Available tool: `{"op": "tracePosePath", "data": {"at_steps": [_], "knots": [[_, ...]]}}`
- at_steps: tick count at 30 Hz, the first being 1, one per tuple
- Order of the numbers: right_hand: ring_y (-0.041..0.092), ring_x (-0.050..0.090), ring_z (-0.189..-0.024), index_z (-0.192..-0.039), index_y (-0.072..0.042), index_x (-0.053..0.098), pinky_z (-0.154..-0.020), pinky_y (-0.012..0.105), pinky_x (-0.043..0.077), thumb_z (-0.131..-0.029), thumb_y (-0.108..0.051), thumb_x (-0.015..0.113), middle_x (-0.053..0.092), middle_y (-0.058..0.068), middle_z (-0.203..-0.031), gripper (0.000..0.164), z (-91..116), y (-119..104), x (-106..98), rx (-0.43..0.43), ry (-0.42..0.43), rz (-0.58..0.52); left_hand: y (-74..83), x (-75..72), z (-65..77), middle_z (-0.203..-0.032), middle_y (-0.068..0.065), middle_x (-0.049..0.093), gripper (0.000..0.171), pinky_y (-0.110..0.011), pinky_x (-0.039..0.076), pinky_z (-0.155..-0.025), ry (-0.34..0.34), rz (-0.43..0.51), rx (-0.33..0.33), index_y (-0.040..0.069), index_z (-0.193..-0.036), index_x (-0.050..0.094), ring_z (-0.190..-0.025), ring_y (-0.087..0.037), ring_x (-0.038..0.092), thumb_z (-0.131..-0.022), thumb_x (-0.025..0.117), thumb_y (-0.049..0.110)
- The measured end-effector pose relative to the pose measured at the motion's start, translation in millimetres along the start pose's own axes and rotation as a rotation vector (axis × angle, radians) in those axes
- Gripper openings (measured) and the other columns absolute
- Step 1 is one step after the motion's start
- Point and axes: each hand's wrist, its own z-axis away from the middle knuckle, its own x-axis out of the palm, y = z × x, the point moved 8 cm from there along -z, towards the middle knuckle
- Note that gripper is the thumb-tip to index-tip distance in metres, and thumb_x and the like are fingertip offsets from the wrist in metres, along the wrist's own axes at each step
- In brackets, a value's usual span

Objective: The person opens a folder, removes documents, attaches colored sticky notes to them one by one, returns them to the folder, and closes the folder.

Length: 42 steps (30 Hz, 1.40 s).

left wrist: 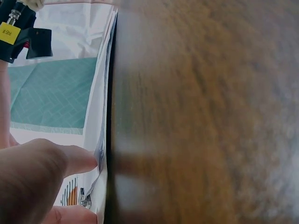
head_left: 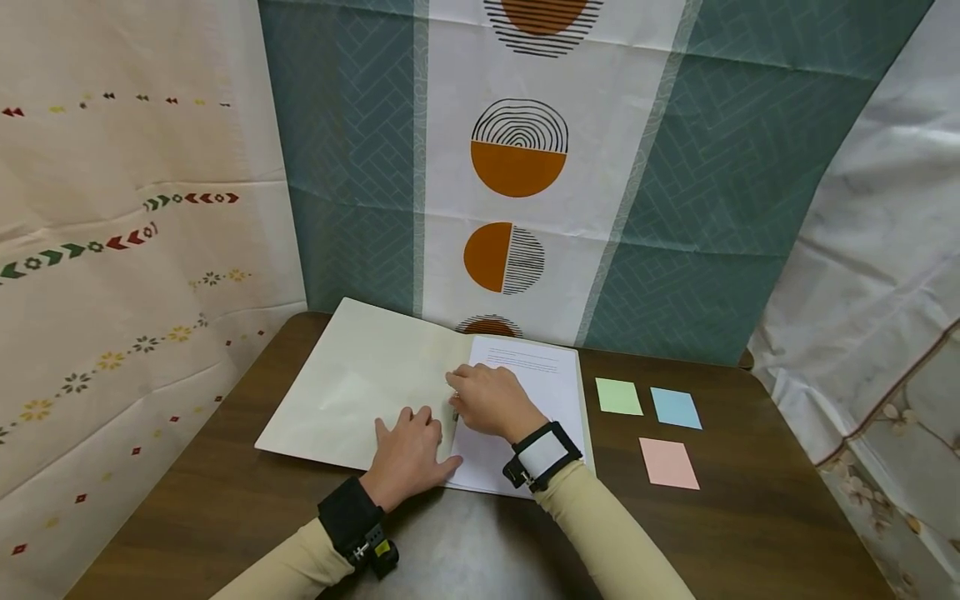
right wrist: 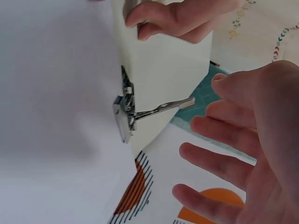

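Note:
A cream file folder (head_left: 367, 367) lies spread on the table, with white printed sheets (head_left: 555, 400) on its right side. Near the fold, a metal lever clip (right wrist: 125, 114) sits at the edge of the sheets, its lever arm (right wrist: 161, 108) raised. My right hand (head_left: 491, 404) is over the clip; in the right wrist view its fingers are extended, apart from the lever's tip. My left hand (head_left: 411, 457) rests on the folder's left cover with fingers spread, its thumb (left wrist: 74, 158) at the lower edge of the sheets.
Right of the folder lie a green sticky note (head_left: 618, 397), a blue one (head_left: 676, 408) and a pink one (head_left: 669, 463). The brown wooden table (head_left: 742, 517) meets a hanging patterned cloth (head_left: 360, 167) at the back, with more cloth at both sides.

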Motion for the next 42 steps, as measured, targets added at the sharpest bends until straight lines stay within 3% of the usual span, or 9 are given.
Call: {"op": "tracePosePath", "data": {"at_steps": [9, 16, 26, 42], "knots": [[0.016, 0.072, -0.098, -0.128, -0.018, 0.068, -0.072, 0.033, 0.059, -0.099, -0.031, 0.063, 0.071, -0.003, -0.126, 0.032, 0, -5, 9, -0.001, -0.040, -0.020, -1.8, 0.2, 2.6, -0.097, -0.006, 0.062, 0.050, -0.078, 0.044, -0.087, 0.013, 0.005, 0.003, 0.013, -0.086, 0.072, -0.096, -0.030, 0.056, -0.079, 0.074, 0.063], [0.017, 0.071, -0.107, -0.134, -0.019, 0.065, -0.074, 0.034, 0.059, -0.099, -0.032, 0.063, 0.067, -0.004, -0.136, 0.038, 0, -8, 11, -0.021, -0.017, 0.000, -2.9, -0.1, 2.0, -0.098, -0.006, 0.063, 0.050, -0.079, 0.043, -0.088, 0.009, 0.001, 0.000, 0.013, -0.088, 0.072, -0.097, -0.031, 0.056, -0.078, 0.074, 0.063], [0.016, 0.070, -0.103, -0.131, -0.020, 0.067, -0.072, 0.033, 0.059, -0.098, -0.033, 0.063, 0.069, -0.005, -0.131, 0.035, -2, -11, 12, -0.026, -0.031, 0.020, -3.8, -0.3, 2.2, -0.097, -0.006, 0.062, 0.051, -0.078, 0.044, -0.087, 0.012, -0.001, -0.002, 0.013, -0.089, 0.072, -0.095, -0.030, 0.056, -0.079, 0.073, 0.063], [0.018, 0.071, -0.109, -0.143, -0.016, 0.057, -0.074, 0.034, 0.061, -0.099, -0.029, 0.060, 0.062, -0.001, -0.142, 0.046, -19, 14, 13, 0.073, -0.067, 0.018, -1.0, -0.5, 0.1, -0.097, -0.006, 0.063, 0.050, -0.078, 0.043, -0.089, 0.002, 0.009, -0.001, 0.015, -0.087, 0.073, -0.096, -0.030, 0.057, -0.077, 0.075, 0.063]]}}
